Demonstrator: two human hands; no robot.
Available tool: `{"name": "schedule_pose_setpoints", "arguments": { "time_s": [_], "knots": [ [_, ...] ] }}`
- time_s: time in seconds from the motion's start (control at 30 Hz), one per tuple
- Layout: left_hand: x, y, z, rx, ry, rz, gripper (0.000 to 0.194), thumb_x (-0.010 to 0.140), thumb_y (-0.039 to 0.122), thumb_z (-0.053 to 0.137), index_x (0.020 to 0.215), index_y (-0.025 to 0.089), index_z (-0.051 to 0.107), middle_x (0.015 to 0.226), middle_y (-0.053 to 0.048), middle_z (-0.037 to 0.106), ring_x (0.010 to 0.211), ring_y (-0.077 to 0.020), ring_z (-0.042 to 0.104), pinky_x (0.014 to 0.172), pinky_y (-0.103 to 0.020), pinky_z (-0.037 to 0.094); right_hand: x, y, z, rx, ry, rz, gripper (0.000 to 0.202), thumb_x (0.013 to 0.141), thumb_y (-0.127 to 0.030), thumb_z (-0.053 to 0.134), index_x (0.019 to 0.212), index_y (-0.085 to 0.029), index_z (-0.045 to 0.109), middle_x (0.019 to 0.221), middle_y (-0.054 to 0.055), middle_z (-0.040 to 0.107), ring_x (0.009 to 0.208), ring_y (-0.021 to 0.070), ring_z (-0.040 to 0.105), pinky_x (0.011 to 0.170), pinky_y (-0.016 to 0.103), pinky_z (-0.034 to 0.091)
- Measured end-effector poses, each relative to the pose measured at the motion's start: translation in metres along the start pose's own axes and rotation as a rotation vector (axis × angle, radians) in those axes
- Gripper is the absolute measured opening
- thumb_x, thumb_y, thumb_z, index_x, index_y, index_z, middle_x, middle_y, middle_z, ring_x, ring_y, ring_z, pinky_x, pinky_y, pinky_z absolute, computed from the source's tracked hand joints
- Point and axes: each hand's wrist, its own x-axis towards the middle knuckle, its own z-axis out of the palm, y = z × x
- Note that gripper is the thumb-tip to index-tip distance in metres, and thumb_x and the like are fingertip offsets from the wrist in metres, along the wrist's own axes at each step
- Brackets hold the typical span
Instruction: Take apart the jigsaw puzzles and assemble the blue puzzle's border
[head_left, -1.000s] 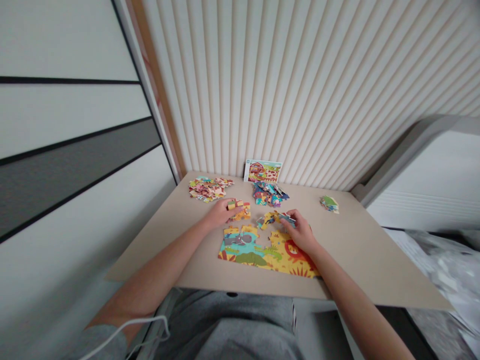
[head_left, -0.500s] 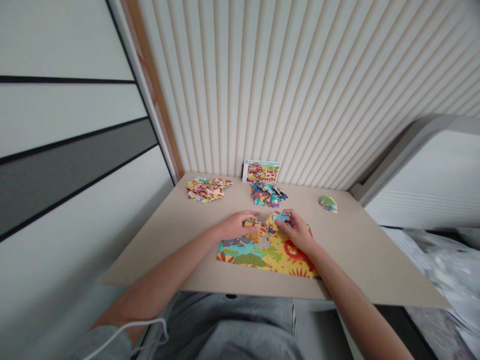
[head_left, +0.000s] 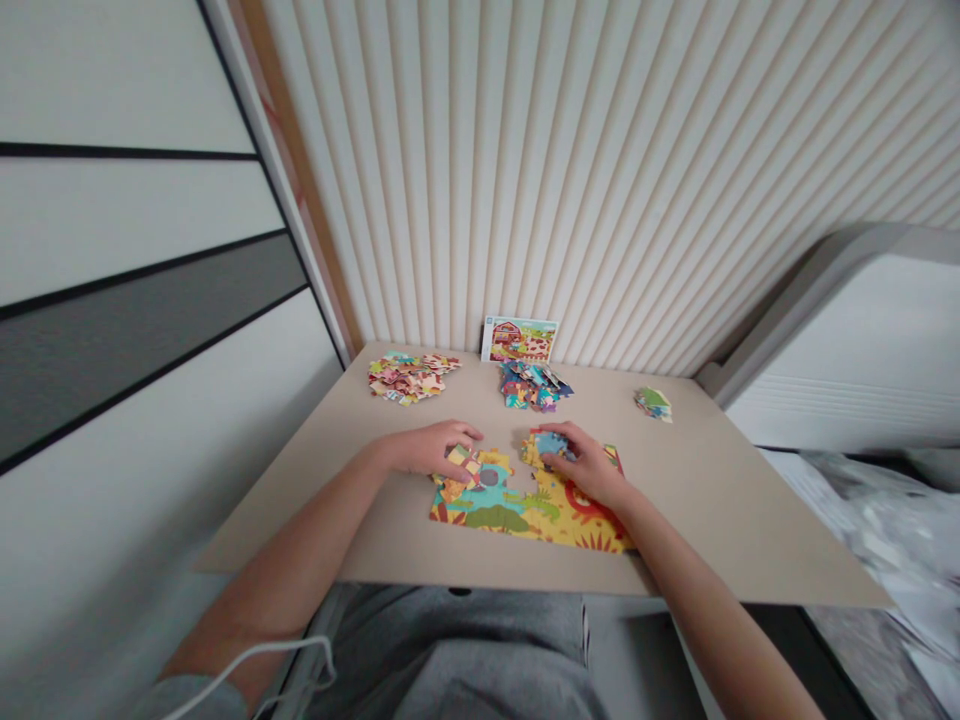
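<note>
Both hands have dropped onto my puzzle: left hand fingers flat pressing pieces, right hand fingers curled over a blue piece.

table | half-built puzzle (front) | three piece piles | picture card

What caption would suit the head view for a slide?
Both hands, left hand and right hand, press pieces onto a colourful half-built puzzle on a beige table.
</note>
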Motion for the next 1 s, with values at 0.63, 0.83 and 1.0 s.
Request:
{"name": "schedule_pose_setpoints", "arguments": {
  "time_s": [0.63, 0.83, 1.0],
  "knots": [
    [0.020, 0.000, 0.017, 0.075, 0.287, -0.050, 0.037, 0.075, 0.047, 0.077, 0.097, 0.019, 0.068, 0.099, -0.004, 0.066, 0.090, -0.0219, 0.060, 0.081, -0.028, 0.044, -0.012, 0.016, -0.039, -0.211, -0.097, 0.071, 0.065, 0.085, -0.035, 0.069, 0.147, -0.029, 0.047, 0.133, 0.010, 0.056, 0.120, 0.0278, 0.057, 0.105, 0.046, 0.047],
    [0.026, 0.009, 0.034, -0.075, 0.313, -0.107, 0.031, 0.078, 0.040, 0.073, 0.100, 0.020, 0.063, 0.091, 0.002, 0.071, 0.080, -0.0178, 0.063, 0.071, -0.024, 0.045, -0.007, 0.015, -0.024, -0.319, -0.053, 0.047, 0.067, 0.085, -0.038, 0.069, 0.147, -0.028, 0.046, 0.142, 0.012, 0.054, 0.129, 0.0313, 0.052, 0.111, 0.050, 0.038],
    [0.028, 0.011, 0.040, 0.030, 0.308, -0.075, 0.033, 0.078, 0.037, 0.073, 0.105, 0.021, 0.064, 0.093, 0.002, 0.070, 0.084, -0.0180, 0.063, 0.076, -0.025, 0.045, -0.009, 0.026, -0.026, -0.423, -0.107, 0.111, 0.074, 0.084, -0.051, 0.071, 0.148, -0.026, 0.046, 0.134, 0.014, 0.060, 0.122, 0.0337, 0.057, 0.106, 0.051, 0.041]
  ]
}}
